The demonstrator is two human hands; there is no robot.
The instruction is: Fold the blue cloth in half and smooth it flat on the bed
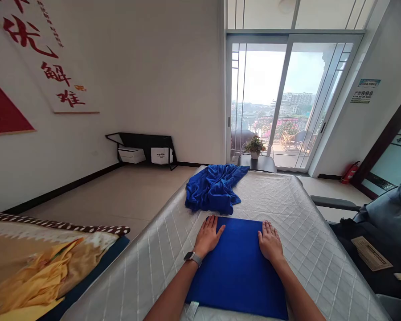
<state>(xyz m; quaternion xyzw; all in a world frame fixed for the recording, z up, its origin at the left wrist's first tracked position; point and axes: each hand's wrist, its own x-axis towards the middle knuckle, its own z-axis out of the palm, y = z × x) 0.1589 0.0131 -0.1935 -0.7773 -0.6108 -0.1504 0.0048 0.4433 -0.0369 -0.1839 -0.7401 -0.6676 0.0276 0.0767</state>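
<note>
A flat blue cloth (239, 272) lies in a neat rectangle on the pale quilted mattress (307, 232), a small white tag (192, 309) sticking out at its lower left corner. My left hand (208, 236) rests flat on its upper left edge, fingers extended and thumb spread; a watch (193, 257) is on that wrist. On the upper right edge lies my right hand (270, 239), palm down with fingers stretched out. Neither hand grips anything. Just beyond the flat cloth sits a crumpled blue cloth (214, 189), apart from both hands.
At the lower left, yellow fabric (33, 281) lies on a patterned bedcover (93, 238). A grey chair (392, 214) with dark items stands at the right. Past the mattress are a potted plant (254, 147) on a small table, a black rack (147, 141) and sliding glass doors.
</note>
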